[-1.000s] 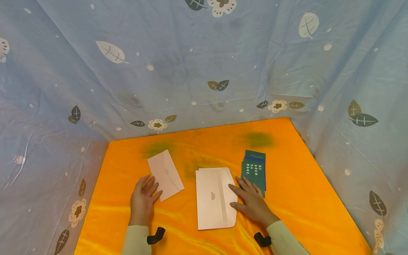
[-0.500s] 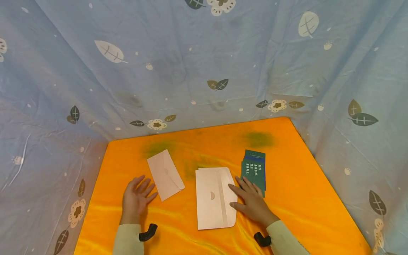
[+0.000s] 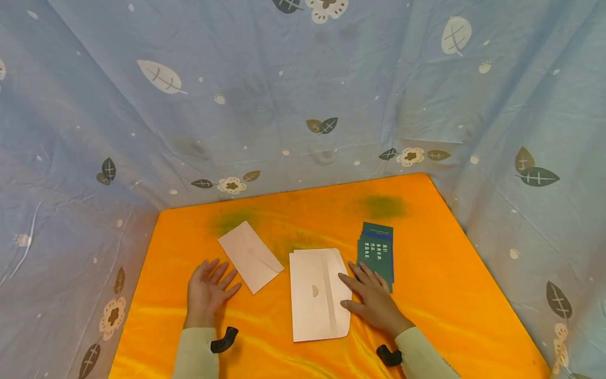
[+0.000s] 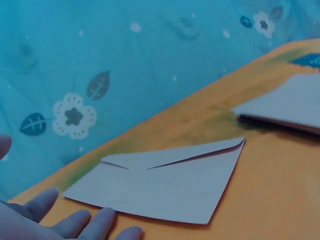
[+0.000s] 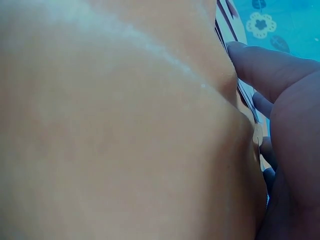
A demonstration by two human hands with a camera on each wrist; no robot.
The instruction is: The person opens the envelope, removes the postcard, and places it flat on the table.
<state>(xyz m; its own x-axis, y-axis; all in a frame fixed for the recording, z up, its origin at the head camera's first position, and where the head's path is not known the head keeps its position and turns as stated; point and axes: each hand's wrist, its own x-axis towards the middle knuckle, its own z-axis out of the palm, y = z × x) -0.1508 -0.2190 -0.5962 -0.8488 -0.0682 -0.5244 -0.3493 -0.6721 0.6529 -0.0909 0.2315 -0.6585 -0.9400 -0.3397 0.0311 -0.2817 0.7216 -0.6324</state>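
A single pale pink envelope (image 3: 251,255) lies slanted on the orange cloth, its pointed flap folded over. Just to its left and nearer me is my left hand (image 3: 208,295), palm turned up, fingers spread and holding nothing. In the left wrist view the fingertips (image 4: 102,222) lie by the envelope's near edge; whether they touch it I cannot tell. At the middle sits a stack of larger-looking pale envelopes (image 3: 307,310), the top one with its flap unfolded. My right hand (image 3: 374,305) rests with extended fingers over the flap's right edge, partly covering green printed cards (image 3: 377,252).
Orange cloth (image 3: 293,210) covers the table, with a few dark green smudges toward the back. Blue patterned curtains (image 3: 284,95) rise along the back and both sides. Black curved pieces (image 3: 224,340) stick out by each cuff.
The single envelope has turned, its near end swinging right toward the stack. My left hand moved away to the left, then came back a little. The right hand stays in place.
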